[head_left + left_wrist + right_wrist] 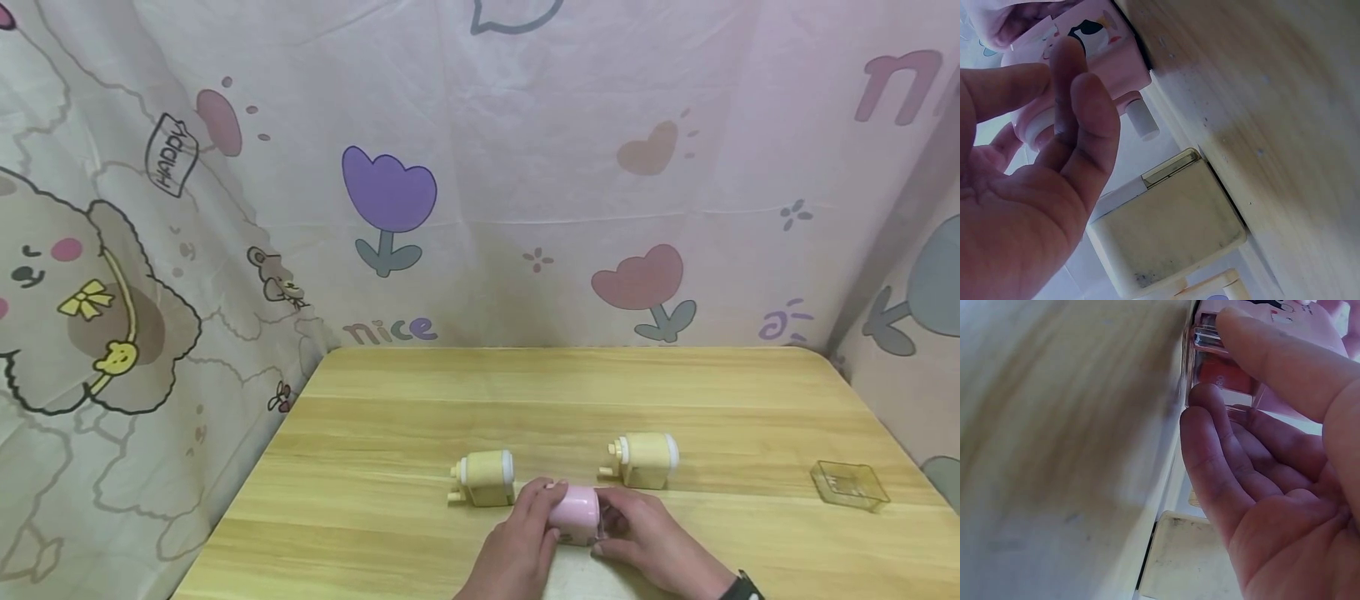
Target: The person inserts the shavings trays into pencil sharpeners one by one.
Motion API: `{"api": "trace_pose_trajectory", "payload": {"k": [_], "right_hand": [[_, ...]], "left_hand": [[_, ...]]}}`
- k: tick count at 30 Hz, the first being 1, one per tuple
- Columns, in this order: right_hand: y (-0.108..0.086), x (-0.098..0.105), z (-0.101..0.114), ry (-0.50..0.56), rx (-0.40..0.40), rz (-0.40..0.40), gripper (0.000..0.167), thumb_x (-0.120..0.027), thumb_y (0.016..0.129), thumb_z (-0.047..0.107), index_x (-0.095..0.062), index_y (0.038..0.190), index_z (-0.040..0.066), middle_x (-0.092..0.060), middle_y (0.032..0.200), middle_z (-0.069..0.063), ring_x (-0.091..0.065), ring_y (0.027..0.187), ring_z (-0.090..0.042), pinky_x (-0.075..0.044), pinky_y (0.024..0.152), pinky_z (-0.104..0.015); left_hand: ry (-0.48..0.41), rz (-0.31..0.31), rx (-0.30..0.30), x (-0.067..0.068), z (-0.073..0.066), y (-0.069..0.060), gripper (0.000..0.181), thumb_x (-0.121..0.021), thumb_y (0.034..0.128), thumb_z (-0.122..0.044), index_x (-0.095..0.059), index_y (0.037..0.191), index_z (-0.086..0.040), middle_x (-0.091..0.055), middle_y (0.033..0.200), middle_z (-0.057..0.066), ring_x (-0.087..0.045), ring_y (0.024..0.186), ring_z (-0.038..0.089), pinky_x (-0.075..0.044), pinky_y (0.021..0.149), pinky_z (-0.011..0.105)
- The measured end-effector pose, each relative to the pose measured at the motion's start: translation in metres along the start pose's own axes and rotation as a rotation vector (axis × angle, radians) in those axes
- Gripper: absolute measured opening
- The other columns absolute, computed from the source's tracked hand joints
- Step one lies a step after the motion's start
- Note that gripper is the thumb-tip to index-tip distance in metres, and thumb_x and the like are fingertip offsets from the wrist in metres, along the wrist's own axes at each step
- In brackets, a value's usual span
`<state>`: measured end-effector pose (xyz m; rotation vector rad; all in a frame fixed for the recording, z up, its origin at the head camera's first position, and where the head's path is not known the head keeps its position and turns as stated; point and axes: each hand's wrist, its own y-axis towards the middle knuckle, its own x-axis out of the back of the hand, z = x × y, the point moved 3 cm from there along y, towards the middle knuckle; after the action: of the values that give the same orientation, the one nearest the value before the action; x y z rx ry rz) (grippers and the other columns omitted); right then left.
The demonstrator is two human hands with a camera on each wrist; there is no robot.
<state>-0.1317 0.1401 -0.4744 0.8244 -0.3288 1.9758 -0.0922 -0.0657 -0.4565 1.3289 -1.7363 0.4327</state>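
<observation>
Evidently everything centres on the pink sharpener (576, 512), which, in the head view, sits on the wooden table (390, 433) between both hands. The left hand (513, 546) grips its left part, fingers over the top and thumb at the near side; the right hand (652, 542) curls about its right end, thumb near, fingers beyond. A yellow sharpener (487, 479) stands left of the pink sharpener and slightly beyond it, another yellow sharpener (648, 460) beyond it to the right, and an amber tray (850, 486) well to its right.

From the left wrist, a crank with a white knob (1142, 120) sticks out of the pink sharpener, near the left hand's bent fingers.

From the right wrist, thumb and fingers pinch the clear end piece (1229, 372) of the pink sharpener; something red shows through it. What seems to count most is that the long axis runs from hand to hand, crank towards the left, clear end piece nearer the right hand.
</observation>
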Motion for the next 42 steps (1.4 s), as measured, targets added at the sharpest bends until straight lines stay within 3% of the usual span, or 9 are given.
{"api": "trace_pose_trajectory", "payload": {"k": [15,42], "right_hand": [[0.0012,-0.0008,0.0023,0.036,-0.001,-0.001,0.056,-0.086,0.083,0.022,-0.063,0.126,-0.004,-0.069,0.106,0.0,-0.065,0.089,-0.006,-0.058,0.076,-0.027],[0.0016,-0.0009,0.0041,0.0,0.058,-0.05,0.049,-0.086,0.084,0.022,-0.066,0.123,0.001,-0.069,0.107,0.004,-0.063,0.092,-0.004,-0.058,0.078,-0.028]], "left_hand": [[-0.012,0.016,0.022,0.0006,0.0002,-0.0006,0.05,-0.061,0.1032,-0.016,-0.047,0.151,-0.02,-0.048,0.15,0.002,-0.069,0.089,0.02,-0.061,0.079,0.035],[-0.006,0.021,0.011,0.0,0.0006,-0.0001,0.052,-0.061,0.1037,-0.018,-0.045,0.153,-0.021,-0.048,0.152,0.001,-0.068,0.089,0.018,-0.061,0.081,0.036]]}}
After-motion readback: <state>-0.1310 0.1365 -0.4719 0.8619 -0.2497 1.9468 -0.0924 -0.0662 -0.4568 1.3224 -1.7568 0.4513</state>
